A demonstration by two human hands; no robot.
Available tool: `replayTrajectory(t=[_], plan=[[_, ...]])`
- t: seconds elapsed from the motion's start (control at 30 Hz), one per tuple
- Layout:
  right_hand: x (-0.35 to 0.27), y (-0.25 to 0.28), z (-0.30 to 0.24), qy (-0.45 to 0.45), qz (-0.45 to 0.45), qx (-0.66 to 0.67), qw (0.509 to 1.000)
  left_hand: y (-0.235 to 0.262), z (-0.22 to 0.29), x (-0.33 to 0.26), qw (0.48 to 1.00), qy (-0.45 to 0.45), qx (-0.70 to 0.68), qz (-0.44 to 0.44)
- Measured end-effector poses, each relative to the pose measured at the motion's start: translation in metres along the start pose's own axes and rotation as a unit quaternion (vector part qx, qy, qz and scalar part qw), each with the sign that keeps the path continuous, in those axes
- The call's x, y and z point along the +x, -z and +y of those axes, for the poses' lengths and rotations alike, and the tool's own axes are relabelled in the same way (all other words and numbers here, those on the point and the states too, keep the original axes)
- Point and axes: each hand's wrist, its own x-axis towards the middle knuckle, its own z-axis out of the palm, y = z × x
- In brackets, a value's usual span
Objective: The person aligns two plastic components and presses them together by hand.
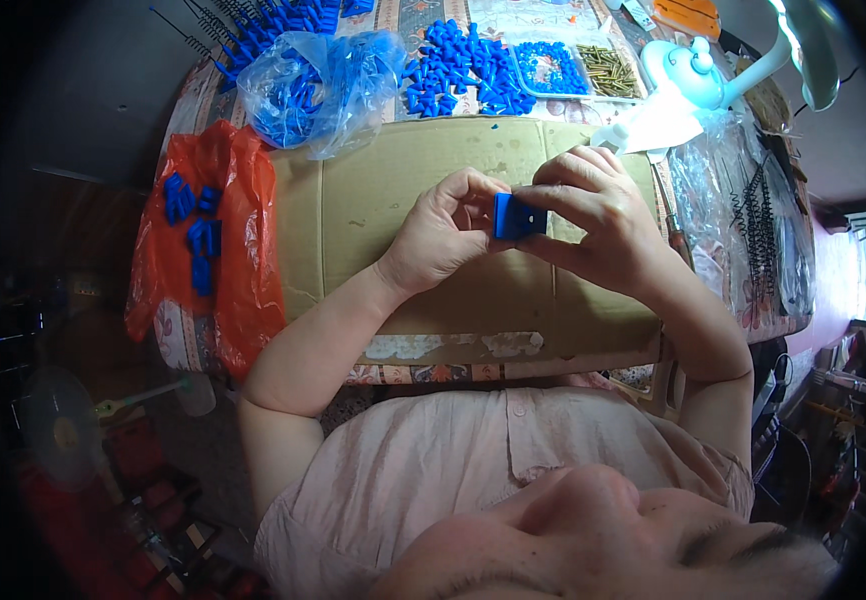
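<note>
Between my two hands, above the cardboard sheet (423, 290), is a small blue plastic block (520, 216) with a hole in its face. My left hand (443, 225) pinches its left side with thumb and fingers. My right hand (598, 210) grips it from the right, fingers over the top and thumb beneath. What lies behind the block is hidden by the fingers. On the red plastic bag (243, 260) at the left lie several blue plastic pieces (203, 240) of a similar colour.
Along the far side are a clear bag of blue parts (298, 100), a heap of blue cone-like pieces (463, 70), and a tray (553, 93) of small blue bits and brass-coloured pins (608, 72). A lamp (698, 72) stands far right. Black springs (756, 225) lie on plastic at right.
</note>
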Motion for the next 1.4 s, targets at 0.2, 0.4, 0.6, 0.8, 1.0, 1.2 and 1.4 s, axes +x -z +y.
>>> replayTrajectory(t=[0.2,0.4,0.6,0.8,1.0,1.2,1.4], plan=[[0.0002,0.0003,-0.0009,0.000,-0.001,-0.001,1.000,0.0008,-0.0015,-0.0001,1.000,0.010,-0.010,0.003],[-0.0004,0.0001,0.0002,0.005,-0.003,0.000,1.000,0.0004,-0.0016,-0.0001,1.000,0.006,-0.009,0.002],[0.0000,0.0005,-0.0002,0.008,-0.006,0.003,1.000,0.0006,-0.0019,0.0000,1.000,0.010,0.003,0.006],[-0.0004,0.0000,-0.0015,0.009,0.000,-0.007,1.000,0.0003,-0.0014,-0.0005,1.000,-0.008,-0.001,-0.003],[-0.0004,-0.0005,-0.0026,0.006,0.004,-0.019,1.000,0.0010,-0.0030,-0.0009,1.000,-0.004,-0.028,-0.013],[-0.0003,-0.0006,-0.0006,0.004,0.008,-0.009,1.000,0.0018,-0.0040,0.0000,1.000,-0.013,-0.023,-0.003],[-0.0011,-0.0020,0.0008,0.007,0.010,-0.009,1.000,0.0022,-0.0051,0.0003,1.000,-0.018,-0.015,-0.006]])
